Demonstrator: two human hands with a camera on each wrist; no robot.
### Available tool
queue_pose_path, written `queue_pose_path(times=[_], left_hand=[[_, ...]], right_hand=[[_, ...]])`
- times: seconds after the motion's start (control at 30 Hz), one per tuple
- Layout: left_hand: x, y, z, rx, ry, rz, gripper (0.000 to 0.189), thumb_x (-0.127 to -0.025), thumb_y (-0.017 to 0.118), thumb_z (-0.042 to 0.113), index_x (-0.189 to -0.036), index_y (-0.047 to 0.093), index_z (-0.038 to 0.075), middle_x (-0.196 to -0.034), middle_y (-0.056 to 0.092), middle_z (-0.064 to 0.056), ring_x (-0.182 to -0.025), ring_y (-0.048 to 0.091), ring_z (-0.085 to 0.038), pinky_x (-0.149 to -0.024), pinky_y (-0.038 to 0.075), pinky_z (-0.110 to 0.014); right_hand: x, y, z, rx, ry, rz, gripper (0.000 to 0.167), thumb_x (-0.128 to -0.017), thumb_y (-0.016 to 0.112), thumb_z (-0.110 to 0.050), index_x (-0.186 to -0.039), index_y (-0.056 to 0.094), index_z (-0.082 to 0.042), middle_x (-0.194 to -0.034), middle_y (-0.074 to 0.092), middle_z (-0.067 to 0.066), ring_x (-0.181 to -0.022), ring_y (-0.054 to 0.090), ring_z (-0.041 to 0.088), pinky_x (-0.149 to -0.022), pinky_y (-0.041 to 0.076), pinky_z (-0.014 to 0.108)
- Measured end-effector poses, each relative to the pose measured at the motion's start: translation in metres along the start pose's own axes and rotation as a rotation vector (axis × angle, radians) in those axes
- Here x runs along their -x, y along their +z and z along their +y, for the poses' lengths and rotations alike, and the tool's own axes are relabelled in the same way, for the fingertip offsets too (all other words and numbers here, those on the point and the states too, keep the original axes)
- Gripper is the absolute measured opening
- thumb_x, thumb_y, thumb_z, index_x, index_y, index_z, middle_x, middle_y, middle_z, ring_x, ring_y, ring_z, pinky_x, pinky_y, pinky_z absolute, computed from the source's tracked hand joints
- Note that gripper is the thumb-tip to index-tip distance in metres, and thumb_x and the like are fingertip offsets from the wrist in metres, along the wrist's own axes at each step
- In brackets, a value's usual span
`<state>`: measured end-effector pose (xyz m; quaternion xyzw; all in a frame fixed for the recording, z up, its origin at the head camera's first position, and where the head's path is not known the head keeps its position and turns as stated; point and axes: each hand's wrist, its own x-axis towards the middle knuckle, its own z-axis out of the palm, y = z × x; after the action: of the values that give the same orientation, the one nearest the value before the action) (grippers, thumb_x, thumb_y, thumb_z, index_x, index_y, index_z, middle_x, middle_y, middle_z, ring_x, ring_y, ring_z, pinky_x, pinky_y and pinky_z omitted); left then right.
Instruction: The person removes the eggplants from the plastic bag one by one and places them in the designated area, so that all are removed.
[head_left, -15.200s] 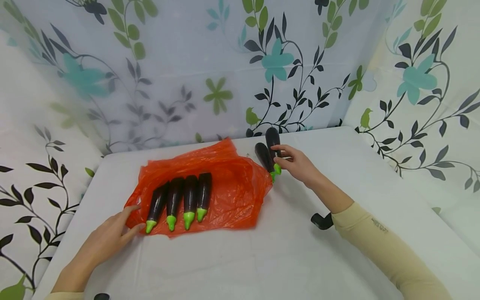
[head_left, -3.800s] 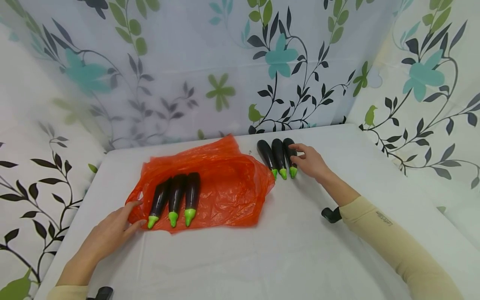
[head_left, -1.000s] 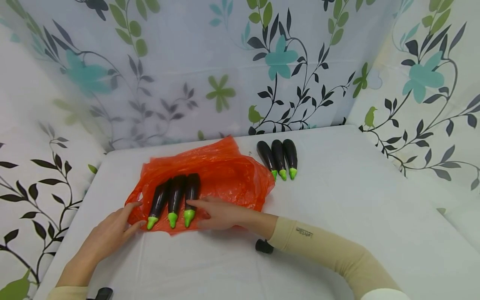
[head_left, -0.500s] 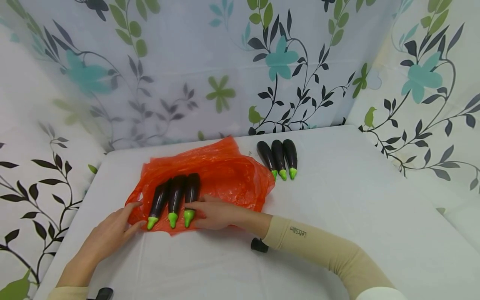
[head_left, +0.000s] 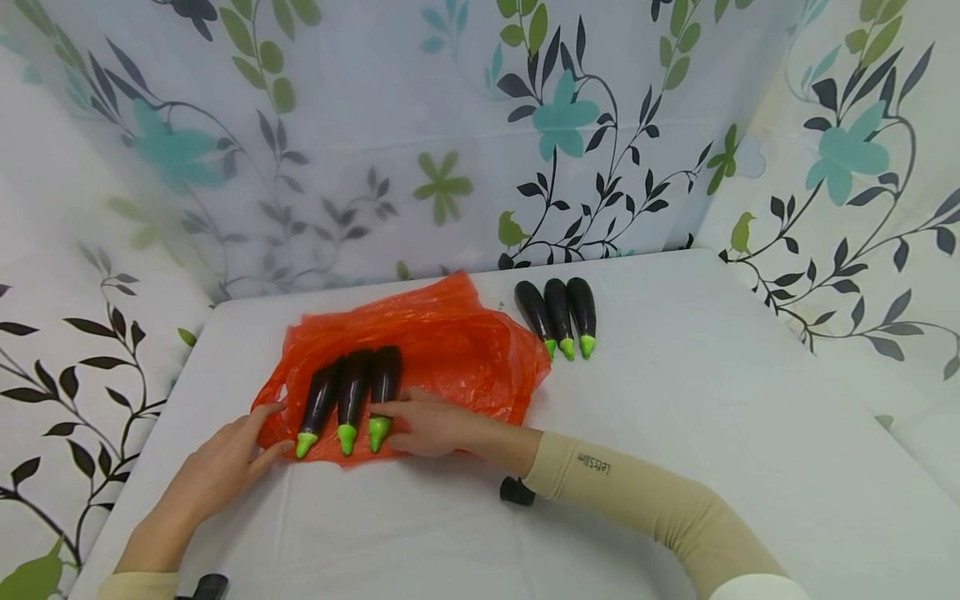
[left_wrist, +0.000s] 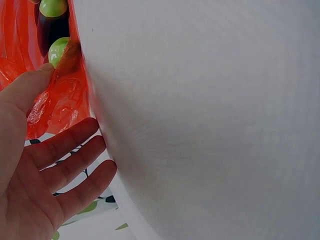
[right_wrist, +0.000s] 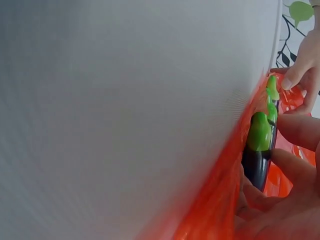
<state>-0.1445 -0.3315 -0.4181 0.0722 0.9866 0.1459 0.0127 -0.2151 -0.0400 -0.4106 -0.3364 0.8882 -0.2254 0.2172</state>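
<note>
Three dark glossy eggplants with bright green caps lie side by side on a red plastic bag. My right hand grips the rightmost eggplant near its cap; in the right wrist view, its fingers stand on both sides of that eggplant. To its left lie the middle eggplant and the left eggplant. My left hand rests at the bag's left edge, thumb and fingers spread. In the left wrist view, the left thumb touches the bag beside a green cap and the other fingers extend fairly straight.
Three more eggplants lie in a row at the back of the white table, right of the bag. A leaf-patterned curtain hangs behind. Black devices are worn at the wrists.
Since 15.2 seconds ago, the eggplants on the bag went from several to three, and those at the back right became three. My right hand moved left from there to the bag's rightmost eggplant.
</note>
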Motion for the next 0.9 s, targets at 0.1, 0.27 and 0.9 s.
queue_pose_path(times=[0.1, 0.27, 0.9], left_hand=[[0.0, 0.0, 0.001, 0.001, -0.007, 0.0, 0.064, -0.09, 0.069, 0.041, -0.134, 0.043, 0.001, -0.114, 0.06, -0.029, -0.101, 0.058, -0.046, -0.08, 0.048, -0.064], [0.0, 0.0, 0.002, 0.002, -0.011, -0.001, 0.064, -0.09, 0.069, 0.04, -0.134, 0.044, 0.001, -0.114, 0.06, -0.029, -0.101, 0.058, -0.045, -0.08, 0.048, -0.064], [0.001, -0.001, 0.004, 0.007, 0.004, 0.001, 0.062, -0.09, 0.069, 0.037, -0.134, 0.043, 0.003, -0.113, 0.06, -0.027, -0.099, 0.058, -0.043, -0.079, 0.049, -0.063]], right_hand=[[0.0, 0.0, 0.003, -0.058, 0.01, 0.009, 0.055, -0.093, 0.066, -0.03, -0.144, 0.047, -0.039, -0.124, 0.049, -0.002, -0.101, 0.047, 0.008, -0.075, 0.047, 0.02], [0.002, 0.0, 0.01, -0.23, 0.03, 0.072, 0.048, -0.092, 0.068, -0.03, -0.139, 0.055, -0.032, -0.118, 0.053, -0.003, -0.101, 0.046, 0.011, -0.073, 0.047, 0.022], [0.026, -0.012, 0.035, -0.496, 0.0, 0.232, 0.026, -0.093, 0.069, -0.022, -0.119, 0.07, -0.02, -0.116, 0.061, -0.008, -0.102, 0.057, 0.015, -0.079, 0.052, 0.025]])
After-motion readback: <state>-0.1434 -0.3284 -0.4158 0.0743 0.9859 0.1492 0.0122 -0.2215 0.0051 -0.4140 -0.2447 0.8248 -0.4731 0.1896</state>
